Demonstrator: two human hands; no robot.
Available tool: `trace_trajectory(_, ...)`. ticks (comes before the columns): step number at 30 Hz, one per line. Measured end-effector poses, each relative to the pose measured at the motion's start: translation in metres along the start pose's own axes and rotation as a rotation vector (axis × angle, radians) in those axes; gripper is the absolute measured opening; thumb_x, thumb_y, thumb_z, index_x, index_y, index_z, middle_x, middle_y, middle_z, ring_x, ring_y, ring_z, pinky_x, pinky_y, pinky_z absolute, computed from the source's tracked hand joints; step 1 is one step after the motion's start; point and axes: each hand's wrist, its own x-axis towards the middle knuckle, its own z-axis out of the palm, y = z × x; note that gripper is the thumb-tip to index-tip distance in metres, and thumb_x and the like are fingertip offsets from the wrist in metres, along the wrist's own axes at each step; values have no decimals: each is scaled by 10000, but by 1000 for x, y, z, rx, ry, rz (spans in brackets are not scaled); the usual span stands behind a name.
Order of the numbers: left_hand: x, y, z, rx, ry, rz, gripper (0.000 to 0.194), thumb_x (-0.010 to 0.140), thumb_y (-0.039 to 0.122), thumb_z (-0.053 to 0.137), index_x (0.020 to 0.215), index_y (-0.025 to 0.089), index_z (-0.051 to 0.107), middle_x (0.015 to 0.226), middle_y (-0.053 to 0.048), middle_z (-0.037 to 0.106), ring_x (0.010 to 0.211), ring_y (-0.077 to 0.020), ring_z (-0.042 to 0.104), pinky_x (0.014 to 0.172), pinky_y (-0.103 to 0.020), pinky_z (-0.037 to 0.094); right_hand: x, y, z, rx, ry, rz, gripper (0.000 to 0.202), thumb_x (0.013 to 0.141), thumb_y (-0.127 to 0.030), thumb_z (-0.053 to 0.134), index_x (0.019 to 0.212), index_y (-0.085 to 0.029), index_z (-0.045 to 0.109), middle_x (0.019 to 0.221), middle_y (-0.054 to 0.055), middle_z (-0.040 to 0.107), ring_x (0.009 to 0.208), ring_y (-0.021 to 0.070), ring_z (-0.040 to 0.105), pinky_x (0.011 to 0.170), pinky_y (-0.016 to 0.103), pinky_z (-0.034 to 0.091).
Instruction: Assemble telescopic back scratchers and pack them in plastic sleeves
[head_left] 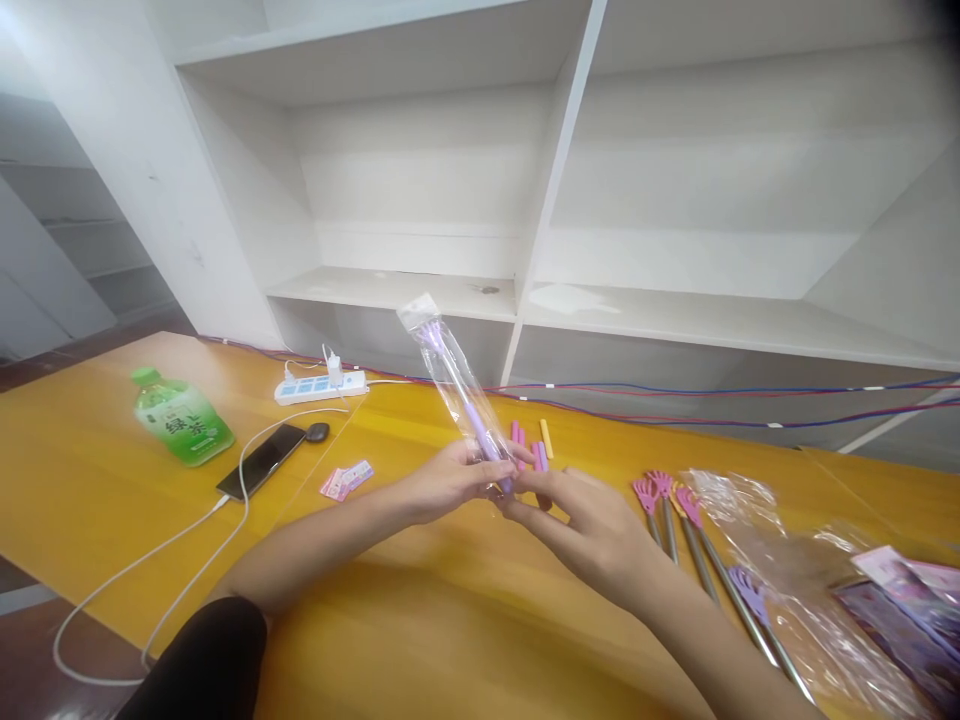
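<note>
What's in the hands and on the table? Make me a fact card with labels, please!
Left hand: holds a purple back scratcher in a clear sleeve
Right hand: at the sleeve's lower end
Behind the hands: short pink, purple and yellow pieces
Right side: more back scratchers, clear plastic
Left side: green-capped bottle, phone with a white cable, paper slips
Near the shelves: white power strip
Table: yellow-brown
</note>
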Motion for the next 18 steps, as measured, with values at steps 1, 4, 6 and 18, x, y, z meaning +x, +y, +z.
trace_trajectory(1,0,1,-1,5,13,1,512,808,487,868,1186,167,740,939,-63,659,876,-175,627,787,-305,483,-1,2,2,-33,17,-73,175,1087,-254,572,1186,-257,716,924,-25,730,700,121,613,640,251,452)
trace_trajectory(4,0,6,-3,-35,66,13,541,767,427,914,1205,179,715,917,-46,675,847,-162,641,771,-294,485,-2,9,9,-207,115,-342,267,1053,-86,531,1236,-201,686,1114,47,738,783,153,620,668,309,414)
trace_trajectory(6,0,9,-4,-92,77,9,520,748,384,932,1163,163,709,919,-54,695,848,-163,657,781,-299,493,-2,13,14,-263,192,-417,290,1010,-29,548,1237,-167,665,1173,84,719,862,180,625,713,330,421)
trace_trajectory(18,5,-1,-5,-228,57,-125,402,740,334,934,1008,139,706,884,-44,674,793,-140,640,708,-281,497,1,17,19,-107,321,-442,353,955,1,659,1272,-154,656,1166,110,706,1096,238,636,910,388,530)
